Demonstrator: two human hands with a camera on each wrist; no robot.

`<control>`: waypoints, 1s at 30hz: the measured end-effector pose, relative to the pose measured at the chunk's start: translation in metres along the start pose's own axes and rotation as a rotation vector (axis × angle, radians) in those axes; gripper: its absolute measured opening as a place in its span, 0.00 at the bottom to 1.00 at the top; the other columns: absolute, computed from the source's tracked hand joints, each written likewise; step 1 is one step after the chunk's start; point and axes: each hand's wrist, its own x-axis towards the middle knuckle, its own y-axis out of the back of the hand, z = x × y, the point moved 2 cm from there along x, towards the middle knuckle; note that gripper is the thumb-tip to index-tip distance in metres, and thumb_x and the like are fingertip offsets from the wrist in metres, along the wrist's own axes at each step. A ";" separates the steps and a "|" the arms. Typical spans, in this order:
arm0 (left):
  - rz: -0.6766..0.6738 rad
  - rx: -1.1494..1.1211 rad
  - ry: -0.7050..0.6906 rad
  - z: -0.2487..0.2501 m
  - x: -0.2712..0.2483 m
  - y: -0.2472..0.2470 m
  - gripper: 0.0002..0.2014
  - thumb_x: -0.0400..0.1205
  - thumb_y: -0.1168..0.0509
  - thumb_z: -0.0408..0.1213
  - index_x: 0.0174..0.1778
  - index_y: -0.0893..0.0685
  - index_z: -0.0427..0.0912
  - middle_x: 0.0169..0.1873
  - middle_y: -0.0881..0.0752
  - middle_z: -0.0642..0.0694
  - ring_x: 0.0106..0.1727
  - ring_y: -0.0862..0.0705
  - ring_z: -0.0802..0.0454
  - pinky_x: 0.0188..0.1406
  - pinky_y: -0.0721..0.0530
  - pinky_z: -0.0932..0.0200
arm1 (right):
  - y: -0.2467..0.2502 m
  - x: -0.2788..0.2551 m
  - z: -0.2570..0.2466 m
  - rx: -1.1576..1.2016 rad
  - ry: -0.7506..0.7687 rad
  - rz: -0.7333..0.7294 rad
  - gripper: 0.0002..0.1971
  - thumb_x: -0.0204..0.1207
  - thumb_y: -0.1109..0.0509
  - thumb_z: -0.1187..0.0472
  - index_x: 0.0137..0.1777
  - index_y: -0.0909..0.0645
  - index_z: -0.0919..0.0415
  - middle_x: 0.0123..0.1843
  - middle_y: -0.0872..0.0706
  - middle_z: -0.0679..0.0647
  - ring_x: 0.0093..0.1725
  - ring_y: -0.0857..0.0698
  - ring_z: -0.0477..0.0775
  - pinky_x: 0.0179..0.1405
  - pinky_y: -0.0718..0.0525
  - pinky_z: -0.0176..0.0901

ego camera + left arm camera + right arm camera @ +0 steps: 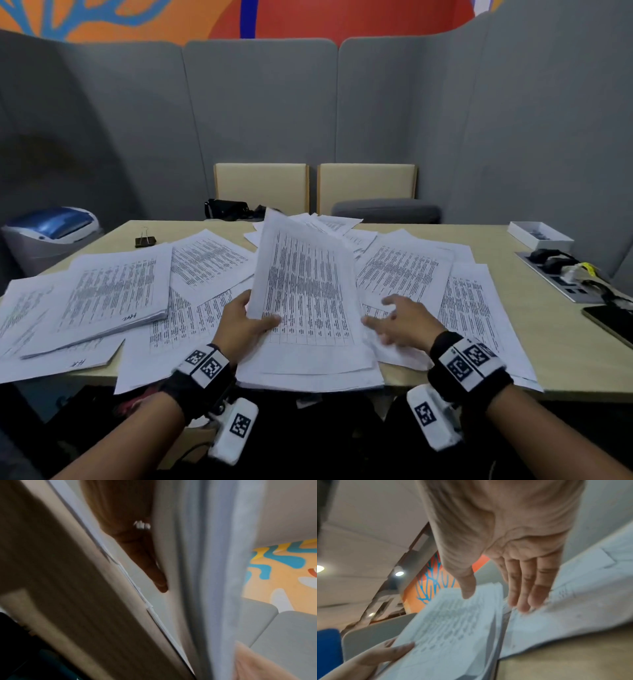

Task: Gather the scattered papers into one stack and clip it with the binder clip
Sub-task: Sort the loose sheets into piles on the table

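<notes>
Overhead, left hand [241,325] pinched a tilted sheaf of papers [305,294]; binder clip [145,240] sat far-left. Only the right-wrist view showed right hand [518,555] flat, fingers straight, grasping nothing.

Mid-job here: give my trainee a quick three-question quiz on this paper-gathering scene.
1. True or false: the binder clip is already clamped on a stack.
2. Which hand grips the raised sheets? A) left hand B) right hand
3. Fill in: the right hand's fingers are ____ over the papers on the table.

Key: 1. False, it lies alone at the table's far left. 2. A, thumb on top of the sheets. 3. Spread, holding nothing.
</notes>
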 end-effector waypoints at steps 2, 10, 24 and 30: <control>0.011 -0.017 -0.109 0.009 -0.002 -0.001 0.25 0.72 0.22 0.26 0.63 0.19 0.40 0.50 0.11 0.44 0.45 0.09 0.47 0.37 0.12 0.64 | 0.007 0.003 0.003 0.109 0.077 0.082 0.43 0.70 0.23 0.39 0.81 0.35 0.56 0.62 0.13 0.52 0.58 0.13 0.52 0.59 0.16 0.47; -0.072 -0.342 -0.171 0.056 -0.008 -0.013 0.13 0.78 0.32 0.21 0.59 0.18 0.24 0.41 0.10 0.42 0.42 0.10 0.48 0.42 0.10 0.59 | 0.010 -0.017 -0.042 0.542 0.496 0.147 0.22 0.79 0.27 0.66 0.69 0.26 0.48 0.66 0.13 0.49 0.66 0.14 0.48 0.69 0.17 0.51; 0.159 0.033 -0.088 0.034 0.017 0.024 0.10 0.82 0.31 0.32 0.38 0.19 0.29 0.26 0.24 0.40 0.27 0.26 0.49 0.28 0.26 0.58 | 0.070 0.017 0.056 -0.245 -0.084 0.163 0.29 0.75 0.26 0.42 0.71 0.25 0.56 0.69 0.18 0.55 0.66 0.19 0.58 0.65 0.21 0.49; -0.003 0.244 0.154 0.006 0.031 0.045 0.07 0.80 0.32 0.24 0.37 0.22 0.29 0.23 0.25 0.40 0.18 0.26 0.52 0.18 0.25 0.64 | 0.074 0.025 0.074 -0.420 -0.168 0.081 0.45 0.70 0.28 0.31 0.82 0.33 0.56 0.83 0.32 0.61 0.81 0.32 0.62 0.79 0.32 0.55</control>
